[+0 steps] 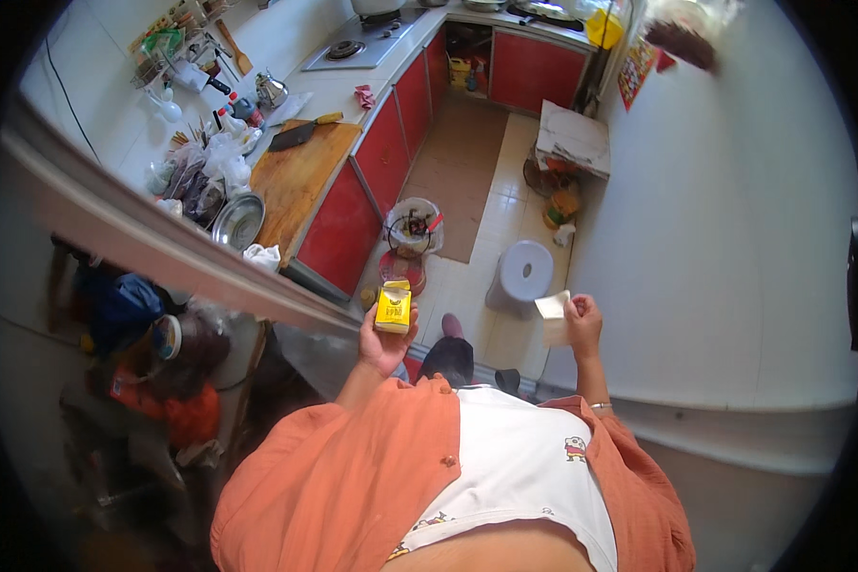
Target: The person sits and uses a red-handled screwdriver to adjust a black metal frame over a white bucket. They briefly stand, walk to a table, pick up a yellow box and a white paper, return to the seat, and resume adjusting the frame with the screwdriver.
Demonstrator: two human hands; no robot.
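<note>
My left hand (383, 347) cradles a small yellow carton (393, 312) that bears printed writing, its top end tilted away from me. Out to the right, my right hand (585, 323) pinches a thin pale sheet or packet (554, 306) between thumb and fingers. It looks folded, and I cannot tell whether it is paper or a sachet. The two hands are well apart, both in front of my body. A lavender plastic stool (525, 275) stands on the floor beyond the right hand.
A lined waste bin (413, 225) stands beside the red cabinets (336, 229). On the left counter, a cleaver (304, 134) lies on a wooden board (293, 175) near a metal basin (239, 222). The door frame (186, 236) runs close on my left; a white wall (708, 250) bounds the right.
</note>
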